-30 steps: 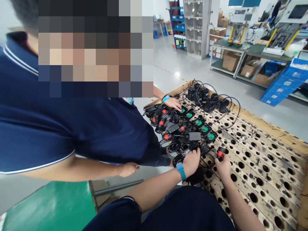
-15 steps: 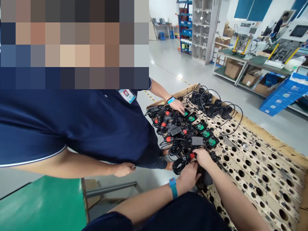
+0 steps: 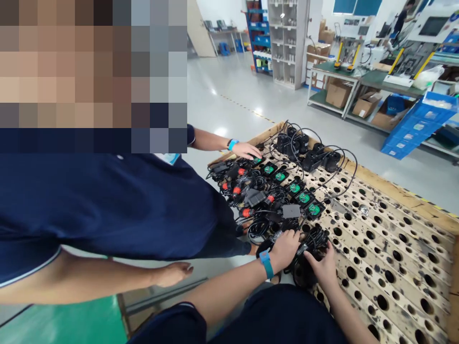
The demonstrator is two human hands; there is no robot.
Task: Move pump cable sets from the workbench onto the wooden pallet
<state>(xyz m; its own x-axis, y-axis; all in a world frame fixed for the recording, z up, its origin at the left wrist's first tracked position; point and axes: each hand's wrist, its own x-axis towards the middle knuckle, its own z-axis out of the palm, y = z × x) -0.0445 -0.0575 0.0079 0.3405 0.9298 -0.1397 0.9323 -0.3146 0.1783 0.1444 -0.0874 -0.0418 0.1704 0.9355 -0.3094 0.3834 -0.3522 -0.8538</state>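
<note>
My left hand [image 3: 285, 249], with a teal band on its wrist, is closed on a black cable bundle at the near left edge of the perforated board [image 3: 390, 248]. My right hand [image 3: 324, 265] has its thumb and fingers around a second coiled black cable [image 3: 315, 240], just to the right. Beyond my hands lie a grey box [image 3: 291, 211], black cables with red-orange connectors [image 3: 246, 212] and a row of black pieces with green faces [image 3: 314, 209]. Black round parts [image 3: 311, 157] with looping cables stand at the far end.
A person in a dark blue shirt [image 3: 118, 205] stands at the left. That person's hand [image 3: 247, 150] rests by the farthest green-faced piece. A green surface [image 3: 79, 320] is at lower left. Blue bins [image 3: 409, 131] and workbenches stand behind the board.
My left hand has moved from below the red connector onto the cables. My right hand has left that connector and come nearer, to the coiled cable. The other person's hand has shifted left.
</note>
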